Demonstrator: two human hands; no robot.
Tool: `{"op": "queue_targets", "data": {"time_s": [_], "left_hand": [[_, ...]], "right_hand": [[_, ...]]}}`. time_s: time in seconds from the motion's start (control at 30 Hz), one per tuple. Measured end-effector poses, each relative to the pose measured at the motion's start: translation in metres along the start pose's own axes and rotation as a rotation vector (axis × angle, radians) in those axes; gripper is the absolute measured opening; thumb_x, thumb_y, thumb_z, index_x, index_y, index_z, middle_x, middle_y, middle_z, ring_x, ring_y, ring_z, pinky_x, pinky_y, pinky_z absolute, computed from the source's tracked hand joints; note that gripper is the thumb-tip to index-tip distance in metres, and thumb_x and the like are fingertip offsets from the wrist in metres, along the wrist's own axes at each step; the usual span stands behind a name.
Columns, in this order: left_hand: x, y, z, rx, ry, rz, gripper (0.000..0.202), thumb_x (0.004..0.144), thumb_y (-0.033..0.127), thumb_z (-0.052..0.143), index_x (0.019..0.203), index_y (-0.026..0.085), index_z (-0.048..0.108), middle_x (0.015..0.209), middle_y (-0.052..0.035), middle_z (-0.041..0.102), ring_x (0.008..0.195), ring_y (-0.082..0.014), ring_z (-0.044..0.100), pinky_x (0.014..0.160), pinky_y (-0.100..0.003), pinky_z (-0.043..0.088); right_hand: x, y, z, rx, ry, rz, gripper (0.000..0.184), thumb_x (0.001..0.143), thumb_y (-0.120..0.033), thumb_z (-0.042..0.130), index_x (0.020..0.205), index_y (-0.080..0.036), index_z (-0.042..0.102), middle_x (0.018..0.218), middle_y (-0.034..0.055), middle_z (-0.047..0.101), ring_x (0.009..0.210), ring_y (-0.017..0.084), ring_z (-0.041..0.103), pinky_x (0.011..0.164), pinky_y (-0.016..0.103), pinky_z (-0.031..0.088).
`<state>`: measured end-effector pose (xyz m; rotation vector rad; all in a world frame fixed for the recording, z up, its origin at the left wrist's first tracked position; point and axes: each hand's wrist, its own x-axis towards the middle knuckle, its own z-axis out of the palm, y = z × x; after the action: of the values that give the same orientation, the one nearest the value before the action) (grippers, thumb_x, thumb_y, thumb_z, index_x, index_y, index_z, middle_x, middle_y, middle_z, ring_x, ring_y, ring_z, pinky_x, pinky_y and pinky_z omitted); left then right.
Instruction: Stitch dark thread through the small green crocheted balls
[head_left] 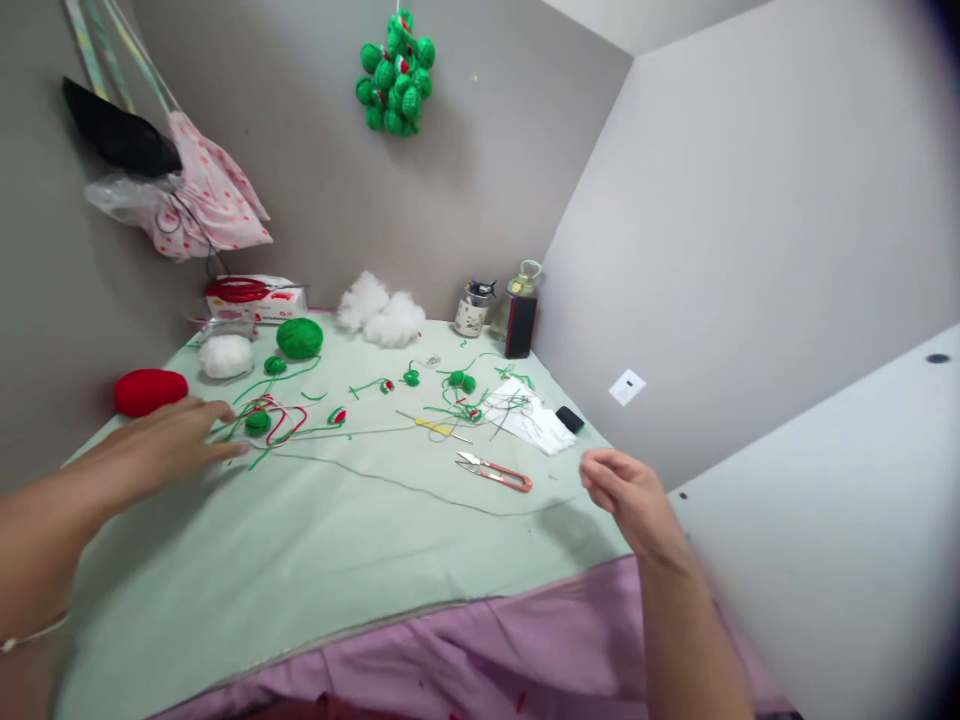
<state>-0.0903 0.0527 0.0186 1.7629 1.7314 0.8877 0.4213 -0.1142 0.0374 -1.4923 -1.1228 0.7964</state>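
My left hand [176, 437] reaches over the left of the table, fingers stretched out and thumb apart. Just past its fingertips lies a small green crocheted ball [258, 423], among loops of red yarn [289, 425] and green yarn ends. My right hand [622, 490] is raised above the right side with fingertips pinched together; what is between them, if anything, is too small to make out. A thin grey thread [390, 481] runs from near the green ball toward the right hand. Orange-handled thread snips [495, 471] and a yellow-handled crochet hook [435, 426] lie between the hands.
Behind are red [150, 392], white [226, 356] and green [300, 338] yarn balls, white stuffing [381, 312], a pen cup [472, 312] and a dark upright phone-like object [520, 327]. White paper [532, 418] lies right. A green crocheted cluster [396, 80] hangs above.
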Motion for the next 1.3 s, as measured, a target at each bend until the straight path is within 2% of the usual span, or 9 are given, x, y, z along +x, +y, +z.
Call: {"op": "queue_targets", "data": {"time_s": [0.1,0.2,0.27,0.37,0.5,0.7,1.03,1.2,1.3], "left_hand": [[-0.004,0.059,0.041,0.237,-0.072,0.345,0.023,0.079,0.047,0.069,0.089,0.027,0.073,0.102,-0.0043,0.067,0.097,-0.0312,0.06,0.088,-0.039,0.043],[-0.014,0.134,0.113,0.056,-0.379,0.664,0.021,0.091,0.041,0.06,0.086,0.026,0.075,0.101,-0.0041,0.073,0.101,-0.0263,0.062,0.091,-0.034,0.044],[-0.017,0.169,0.163,0.102,-0.474,0.712,0.017,0.09,0.032,0.063,0.084,0.024,0.076,0.096,-0.0051,0.074,0.099,-0.0252,0.062,0.091,-0.035,0.043],[-0.016,0.193,0.22,0.153,-0.483,0.693,0.011,0.085,0.024,0.067,0.081,0.022,0.077,0.09,-0.0073,0.074,0.096,-0.0268,0.061,0.089,-0.037,0.044],[-0.012,0.199,0.256,0.194,-0.419,0.644,0.009,0.08,0.022,0.069,0.083,0.018,0.076,0.097,-0.0137,0.073,0.105,-0.0331,0.059,0.095,-0.045,0.042],[0.001,0.205,0.263,0.151,-0.47,0.543,0.014,0.074,0.014,0.063,0.064,0.02,0.071,0.077,-0.0099,0.074,0.088,-0.0279,0.066,0.08,-0.037,0.046],[0.022,0.181,0.152,-0.322,-0.671,0.392,0.018,0.075,0.037,0.071,0.07,0.019,0.073,0.072,-0.0025,0.071,0.064,-0.0172,0.058,0.065,-0.03,0.04],[0.016,0.225,0.181,-0.294,-0.849,0.512,0.015,0.072,0.033,0.071,0.069,0.019,0.074,0.071,-0.0018,0.069,0.067,-0.0183,0.058,0.063,-0.03,0.038],[0.018,0.261,0.195,-0.438,-0.848,0.538,0.027,0.079,0.037,0.067,0.094,0.017,0.077,0.089,-0.0066,0.076,0.079,-0.0193,0.063,0.067,-0.029,0.042]], "right_hand": [[0.021,-0.015,0.019,-0.11,-0.091,-0.058,0.029,0.078,-0.045,0.079,0.075,-0.017,0.073,0.058,0.0,0.052,0.054,0.01,0.038,0.052,0.027,0.034],[0.035,-0.02,0.036,-0.032,-0.108,-0.096,0.03,0.075,-0.045,0.079,0.073,-0.016,0.072,0.061,0.0001,0.055,0.053,0.009,0.038,0.051,0.026,0.033],[0.039,-0.018,0.044,0.031,-0.101,-0.104,0.03,0.074,-0.044,0.079,0.073,-0.016,0.071,0.065,0.0007,0.058,0.052,0.008,0.038,0.051,0.025,0.032],[0.04,-0.01,0.048,0.077,-0.092,-0.088,0.031,0.075,-0.045,0.08,0.075,-0.015,0.071,0.068,0.0011,0.06,0.052,0.007,0.039,0.051,0.025,0.032],[0.038,-0.002,0.044,0.091,-0.085,-0.05,0.033,0.075,-0.047,0.08,0.075,-0.016,0.07,0.066,-0.0001,0.058,0.052,0.007,0.038,0.051,0.025,0.031],[0.034,0.004,0.03,0.102,-0.065,-0.043,0.03,0.077,-0.045,0.079,0.074,-0.017,0.069,0.067,0.0004,0.058,0.052,0.008,0.038,0.052,0.026,0.03],[-0.002,0.02,0.007,0.14,0.045,0.064,0.036,0.075,-0.049,0.081,0.071,-0.016,0.067,0.065,0.0001,0.055,0.052,0.007,0.037,0.054,0.026,0.026],[-0.016,0.019,0.022,0.167,-0.044,0.075,0.035,0.077,-0.047,0.08,0.068,-0.016,0.066,0.062,-0.001,0.051,0.051,0.007,0.035,0.053,0.025,0.025],[-0.02,0.018,0.035,0.184,-0.143,0.057,0.035,0.078,-0.046,0.08,0.069,-0.016,0.066,0.062,-0.0009,0.052,0.051,0.006,0.035,0.052,0.024,0.024]]}}
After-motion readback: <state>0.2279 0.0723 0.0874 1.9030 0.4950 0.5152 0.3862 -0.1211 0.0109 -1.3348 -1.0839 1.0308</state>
